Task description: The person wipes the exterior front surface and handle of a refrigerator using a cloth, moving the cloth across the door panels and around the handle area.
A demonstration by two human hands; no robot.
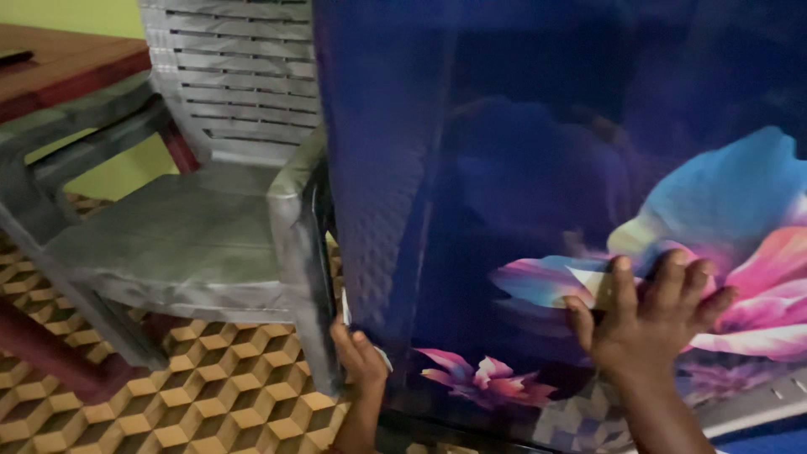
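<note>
**Two hands on a glossy blue door, low down**

A tall appliance door (538, 168), dark blue and glossy with pink and blue flowers printed on it, fills the right of the head view; it looks like a refrigerator door. The left hand (360, 357) is at the door's lower left edge, fingers curled around that edge so the tips go out of sight behind it. The right hand (651, 315) lies flat on the door face over the large pink flower (756, 286), fingers spread and pointing up, palm pressed to the surface and holding nothing.

As a judgement, the step in hand is steadying or swinging the door: one hand grips the edge, the other braces the panel. Any next move would call for keeping the edge grip firm and watching the narrow gap to the chair, which stands just beside the door's left edge.

Counted: one door, two printed flower clusters (the large one and a small one (487, 374) near the bottom), one grey plastic chair (193, 227), one wooden table (67, 63) behind it, and a floor of cube-patterned tiles (210, 395).
</note>
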